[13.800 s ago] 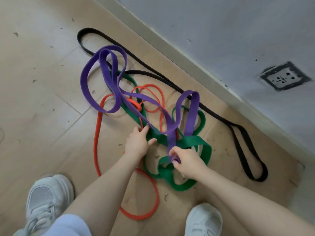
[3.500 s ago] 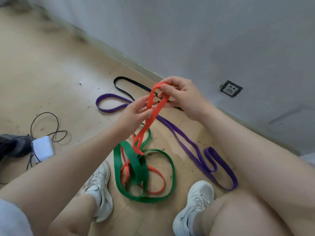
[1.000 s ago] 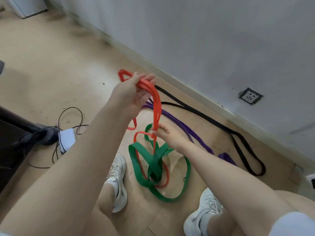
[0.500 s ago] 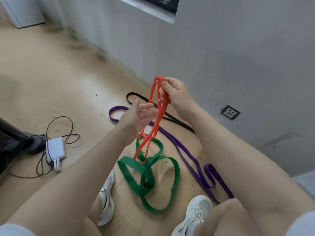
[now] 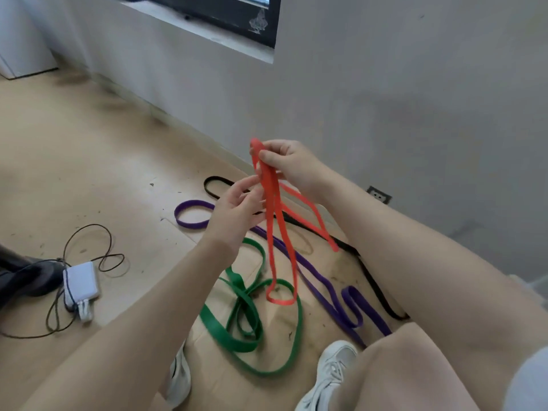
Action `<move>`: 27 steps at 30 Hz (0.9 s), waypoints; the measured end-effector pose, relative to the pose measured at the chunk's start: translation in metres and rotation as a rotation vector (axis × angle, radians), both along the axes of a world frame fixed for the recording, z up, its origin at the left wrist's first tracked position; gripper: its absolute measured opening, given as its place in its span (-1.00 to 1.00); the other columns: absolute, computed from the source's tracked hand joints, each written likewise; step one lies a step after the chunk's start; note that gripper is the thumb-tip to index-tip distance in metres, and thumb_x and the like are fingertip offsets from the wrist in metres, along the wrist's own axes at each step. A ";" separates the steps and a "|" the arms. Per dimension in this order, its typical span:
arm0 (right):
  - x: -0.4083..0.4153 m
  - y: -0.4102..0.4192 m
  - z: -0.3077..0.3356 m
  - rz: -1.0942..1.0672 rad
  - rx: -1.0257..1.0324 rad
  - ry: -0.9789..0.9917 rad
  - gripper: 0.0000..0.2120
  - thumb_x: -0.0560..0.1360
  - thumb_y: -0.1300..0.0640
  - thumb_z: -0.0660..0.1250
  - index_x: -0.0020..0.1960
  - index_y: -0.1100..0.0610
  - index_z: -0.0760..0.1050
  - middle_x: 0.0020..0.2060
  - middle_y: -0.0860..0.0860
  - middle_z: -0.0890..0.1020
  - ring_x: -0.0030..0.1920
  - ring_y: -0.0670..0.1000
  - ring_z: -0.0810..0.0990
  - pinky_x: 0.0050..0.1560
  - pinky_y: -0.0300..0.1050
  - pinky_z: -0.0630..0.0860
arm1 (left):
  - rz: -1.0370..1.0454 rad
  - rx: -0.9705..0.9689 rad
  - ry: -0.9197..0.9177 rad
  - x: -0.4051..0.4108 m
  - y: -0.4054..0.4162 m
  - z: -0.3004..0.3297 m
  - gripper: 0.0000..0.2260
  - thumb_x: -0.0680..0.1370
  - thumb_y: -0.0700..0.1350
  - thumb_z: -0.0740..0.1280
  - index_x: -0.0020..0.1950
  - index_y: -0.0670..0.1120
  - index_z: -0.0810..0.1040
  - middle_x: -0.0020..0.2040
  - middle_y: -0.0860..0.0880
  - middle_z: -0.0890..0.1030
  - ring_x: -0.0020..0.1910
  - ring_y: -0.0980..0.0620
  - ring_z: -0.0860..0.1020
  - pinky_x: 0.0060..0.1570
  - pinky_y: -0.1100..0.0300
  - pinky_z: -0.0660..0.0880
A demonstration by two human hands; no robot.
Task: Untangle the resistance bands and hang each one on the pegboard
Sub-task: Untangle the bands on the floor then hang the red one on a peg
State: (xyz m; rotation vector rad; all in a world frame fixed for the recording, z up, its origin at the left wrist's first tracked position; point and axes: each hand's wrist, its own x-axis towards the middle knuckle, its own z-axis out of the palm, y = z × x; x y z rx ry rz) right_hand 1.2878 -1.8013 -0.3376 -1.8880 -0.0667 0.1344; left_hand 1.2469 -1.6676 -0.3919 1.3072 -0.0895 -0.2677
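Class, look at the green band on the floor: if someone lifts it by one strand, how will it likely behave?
The green band would probably sag and trail, since it already lies in loose, crossing loops on the floor. It looks wider than the orange band that both hands hold, so perhaps a little heavier. Its crossed strands might snag as it rises.

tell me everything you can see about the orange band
The orange band is a flat, narrow loop that looks like matte rubber. It is lifted off the floor and hangs in long folds. The right hand pinches its top fold; the fingers of the left hand touch it just below. One loop dangles over the green band; a second, shorter loop swings out toward the right forearm.
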 end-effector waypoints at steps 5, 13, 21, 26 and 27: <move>-0.015 -0.009 -0.021 0.095 -0.339 0.008 -0.75 0.61 0.18 0.13 0.20 0.06 0.51 -0.33 -0.15 0.59 -0.32 -0.16 0.49 -0.16 -0.14 0.52 | 0.247 0.001 0.241 0.018 0.002 -0.021 -0.79 0.60 -0.06 0.21 0.20 -0.11 0.41 0.13 -0.08 0.54 0.14 -0.05 0.55 0.15 0.02 0.51; -0.029 -0.035 -0.006 0.120 -0.332 0.006 -0.80 0.58 0.17 0.19 0.09 0.15 0.57 -0.37 -0.14 0.51 -0.36 -0.20 0.42 -0.27 -0.34 0.36 | -0.227 0.839 -0.357 0.034 0.018 -0.050 -0.56 0.58 -0.14 0.25 0.44 0.02 0.27 0.26 0.05 0.50 0.19 0.11 0.45 0.26 0.14 0.36; -0.051 -0.071 0.006 0.152 -0.116 0.003 -0.74 0.61 0.20 0.13 0.16 0.02 0.55 -0.31 -0.04 0.46 -0.25 -0.09 0.43 -0.02 -0.07 0.54 | -0.329 0.588 -0.315 0.034 -0.005 -0.055 -0.40 0.50 0.01 0.35 0.47 0.20 0.15 0.35 0.10 0.43 0.36 0.16 0.35 0.34 0.07 0.27; -0.062 -0.082 0.012 0.060 -0.046 -0.038 -0.73 0.61 0.22 0.13 0.15 0.02 0.54 -0.35 -0.04 0.43 -0.32 -0.10 0.35 -0.23 -0.18 0.38 | -0.327 0.635 -0.317 0.031 -0.013 -0.031 -0.85 0.61 -0.11 0.15 0.05 0.11 0.47 -0.12 -0.02 0.59 -0.02 0.02 0.57 0.13 -0.07 0.50; -0.065 -0.085 0.013 0.046 -0.058 -0.047 -0.73 0.61 0.22 0.13 0.15 0.04 0.55 -0.36 -0.05 0.43 -0.33 -0.09 0.34 -0.27 -0.20 0.32 | -0.284 0.623 -0.293 0.033 -0.010 -0.027 -0.83 0.62 -0.12 0.13 -0.01 0.12 0.46 -0.13 -0.04 0.57 -0.03 -0.06 0.57 0.10 -0.10 0.51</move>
